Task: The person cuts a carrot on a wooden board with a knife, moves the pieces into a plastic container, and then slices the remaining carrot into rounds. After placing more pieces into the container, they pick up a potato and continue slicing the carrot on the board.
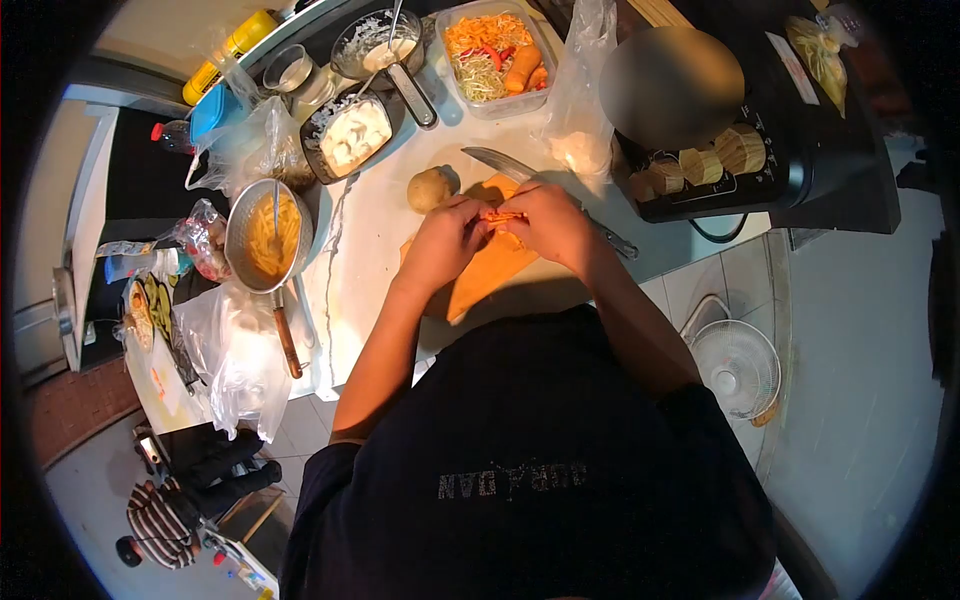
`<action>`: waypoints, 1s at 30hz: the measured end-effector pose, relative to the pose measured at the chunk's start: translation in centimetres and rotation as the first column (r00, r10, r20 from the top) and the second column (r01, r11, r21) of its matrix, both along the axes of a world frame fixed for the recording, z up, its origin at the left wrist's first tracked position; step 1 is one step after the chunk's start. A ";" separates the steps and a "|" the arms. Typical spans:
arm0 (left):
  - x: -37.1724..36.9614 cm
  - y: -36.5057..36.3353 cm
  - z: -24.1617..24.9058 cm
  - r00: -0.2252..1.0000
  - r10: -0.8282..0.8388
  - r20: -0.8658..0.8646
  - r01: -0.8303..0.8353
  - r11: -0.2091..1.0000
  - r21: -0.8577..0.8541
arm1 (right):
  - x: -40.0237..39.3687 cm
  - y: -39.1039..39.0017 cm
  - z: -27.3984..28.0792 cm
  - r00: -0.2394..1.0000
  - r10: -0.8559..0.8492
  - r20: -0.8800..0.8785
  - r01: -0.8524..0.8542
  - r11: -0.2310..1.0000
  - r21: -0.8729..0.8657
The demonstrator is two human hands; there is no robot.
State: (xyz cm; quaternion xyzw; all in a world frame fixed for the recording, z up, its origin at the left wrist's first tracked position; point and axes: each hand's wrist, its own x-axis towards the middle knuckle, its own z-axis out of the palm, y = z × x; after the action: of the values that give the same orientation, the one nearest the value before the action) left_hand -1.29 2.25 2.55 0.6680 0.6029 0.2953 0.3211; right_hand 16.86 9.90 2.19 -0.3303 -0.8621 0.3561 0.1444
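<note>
left hand (447, 238) and right hand (545, 222): both pinch one red strip (503, 215) | one cutting board (485, 275) | one knife (505, 161) | one potato (428, 189)

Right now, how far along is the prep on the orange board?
Done: the clear tub already holds shredded vegetables, and the small pan holds pale yellow strips. In hand: the left hand and right hand together work a small red-orange piece over the orange cutting board. Left: the potato is whole and the knife lies unused on the board.
</note>
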 end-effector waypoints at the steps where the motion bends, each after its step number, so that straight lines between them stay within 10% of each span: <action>1: -0.1 0.1 0.6 0.999 -0.001 0.038 0.002 0.999 -0.032 | 0.1 0.1 0.2 1.000 -0.004 -0.024 0.003 1.000 -0.030; 13: -2.7 6.0 6.9 0.998 0.012 0.058 -0.021 0.988 0.155 | -1.2 6.6 7.4 0.997 0.073 -0.040 -0.067 0.990 0.126; 30: -8.4 25.7 4.9 0.977 0.122 -0.175 -0.083 0.974 0.210 | -9.3 22.5 7.3 0.890 -0.443 0.110 0.389 0.861 0.327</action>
State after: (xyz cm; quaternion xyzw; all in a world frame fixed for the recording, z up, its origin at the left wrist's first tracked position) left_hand -9.72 27.90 7.47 0.6897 0.6311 0.3071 0.1779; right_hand 7.53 32.36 9.45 -0.5147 -0.8229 0.1515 0.1870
